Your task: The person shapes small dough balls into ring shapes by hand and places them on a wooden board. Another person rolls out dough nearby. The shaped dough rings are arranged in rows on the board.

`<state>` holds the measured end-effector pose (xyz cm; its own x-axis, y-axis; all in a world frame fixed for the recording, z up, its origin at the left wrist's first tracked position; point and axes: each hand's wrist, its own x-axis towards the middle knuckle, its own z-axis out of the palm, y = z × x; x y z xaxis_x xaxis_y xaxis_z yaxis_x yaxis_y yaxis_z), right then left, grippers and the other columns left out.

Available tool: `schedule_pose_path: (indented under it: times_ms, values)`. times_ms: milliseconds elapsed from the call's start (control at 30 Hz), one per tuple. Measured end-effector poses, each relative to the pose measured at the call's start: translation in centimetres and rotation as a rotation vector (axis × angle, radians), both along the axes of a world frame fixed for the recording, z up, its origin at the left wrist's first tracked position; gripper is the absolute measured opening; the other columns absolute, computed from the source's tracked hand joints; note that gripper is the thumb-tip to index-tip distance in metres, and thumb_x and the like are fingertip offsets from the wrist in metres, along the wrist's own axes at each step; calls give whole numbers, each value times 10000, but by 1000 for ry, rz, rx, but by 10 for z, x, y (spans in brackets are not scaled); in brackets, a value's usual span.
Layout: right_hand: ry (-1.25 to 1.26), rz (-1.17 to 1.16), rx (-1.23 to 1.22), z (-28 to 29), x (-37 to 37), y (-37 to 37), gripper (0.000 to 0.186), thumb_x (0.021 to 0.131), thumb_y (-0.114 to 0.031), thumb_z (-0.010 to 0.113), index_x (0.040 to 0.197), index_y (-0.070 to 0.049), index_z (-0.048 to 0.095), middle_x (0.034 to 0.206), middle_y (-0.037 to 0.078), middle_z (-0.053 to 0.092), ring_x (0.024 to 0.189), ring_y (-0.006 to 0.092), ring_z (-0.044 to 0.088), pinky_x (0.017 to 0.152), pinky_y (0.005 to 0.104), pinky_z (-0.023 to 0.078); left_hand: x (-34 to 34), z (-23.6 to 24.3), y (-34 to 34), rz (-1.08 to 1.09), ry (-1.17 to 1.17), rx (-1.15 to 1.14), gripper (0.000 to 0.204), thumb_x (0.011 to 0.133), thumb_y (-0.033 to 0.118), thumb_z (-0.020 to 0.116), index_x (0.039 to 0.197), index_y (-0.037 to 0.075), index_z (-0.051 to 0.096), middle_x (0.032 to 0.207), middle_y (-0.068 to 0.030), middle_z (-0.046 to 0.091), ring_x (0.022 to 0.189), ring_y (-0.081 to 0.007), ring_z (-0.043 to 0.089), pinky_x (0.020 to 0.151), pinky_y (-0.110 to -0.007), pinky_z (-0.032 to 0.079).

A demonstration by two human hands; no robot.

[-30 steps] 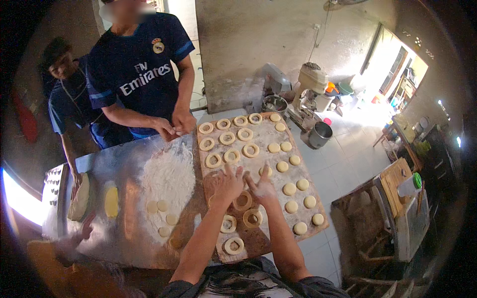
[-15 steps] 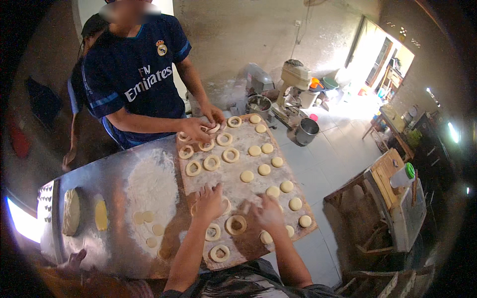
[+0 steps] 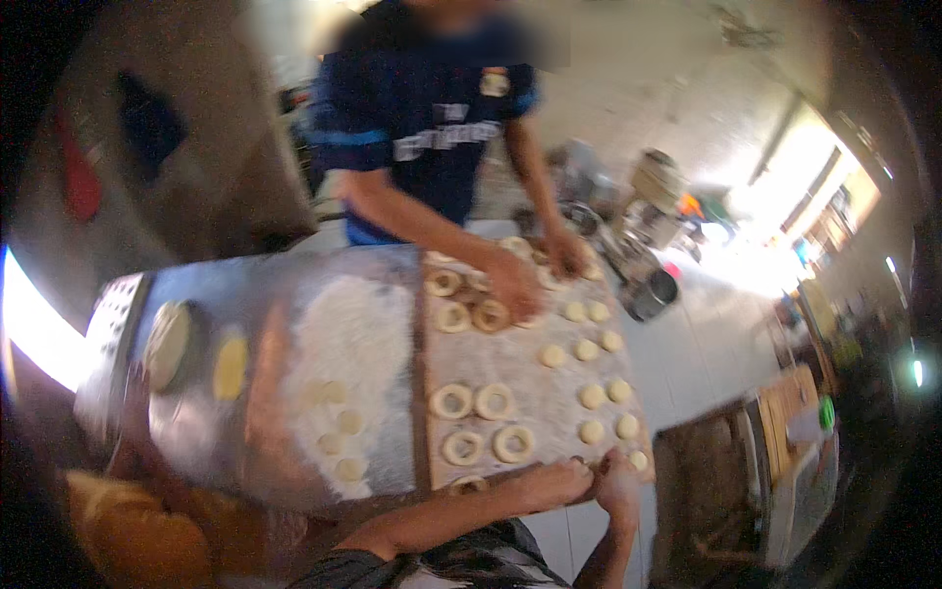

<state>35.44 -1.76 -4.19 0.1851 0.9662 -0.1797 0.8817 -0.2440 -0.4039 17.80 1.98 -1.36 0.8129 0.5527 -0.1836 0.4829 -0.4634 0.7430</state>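
Note:
My left hand (image 3: 569, 481) and my right hand (image 3: 616, 483) are close together at the near right edge of a floured wooden board (image 3: 530, 365). The fingers of both look curled in, but blur and overlap hide whatever is between them. Next to my hands, small round dough pieces (image 3: 592, 432) lie on the right side of the board. Dough rings (image 3: 513, 444) are grouped left of my hands, one of them partly behind my left forearm. Across the board, a co-worker's hands (image 3: 518, 285) are over more dough rings (image 3: 452, 316).
On the metal table (image 3: 211, 442) to the left are spread flour (image 3: 348, 344), flat dough discs (image 3: 350, 422), a yellow slab (image 3: 231, 366) and a large dough lump (image 3: 170, 346). A mixer (image 3: 655, 182) and metal bowl (image 3: 652, 293) stand behind; a wooden-topped stand (image 3: 788, 412) is at right.
My hands have left the middle of the board and come together at its near right edge. The co-worker's hands have spread further apart over the rings. The whole view has shifted.

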Motion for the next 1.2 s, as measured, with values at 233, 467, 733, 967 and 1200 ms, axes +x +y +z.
schedule_pose_path:
  times_ms: [233,467,733,967,1200]
  values:
    - [558,478,225,15,-153,102,335,803,-185,743,1089,-42,643,965,155,685,918,351,666,831,412,524,-180,-74,-16,606,-246,175,255,859,123,594,1086,11,626,987,-254,641,959,-406,638,864,-507,492]
    - [160,941,34,-82,-381,169,292,820,-282,688,994,-49,667,987,186,668,958,357,641,861,428,517,-279,-77,-43,692,217,399,211,864,94,578,1051,-2,597,970,-253,640,934,-425,628,799,-522,502]
    - [601,701,-134,-26,-374,120,257,868,-179,718,1024,-17,592,916,87,675,867,196,646,787,331,523,-345,-57,-37,1393,-286,302,275,936,214,611,1113,5,629,894,-216,688,773,-355,684,664,-420,532]
    - [1090,563,-62,3,-355,81,353,846,-80,750,1117,-29,530,1003,43,632,936,142,625,812,313,532,-346,-11,-37,1164,-722,26,280,895,176,725,1109,3,679,920,-155,718,739,-152,695,677,-323,559]
    - [229,465,606,4,-379,70,401,789,-88,726,1138,-34,536,1037,98,594,922,214,588,783,360,484,-344,1,-40,1034,-514,201,289,743,73,766,1011,53,659,978,-85,654,836,-233,647,780,-354,519]
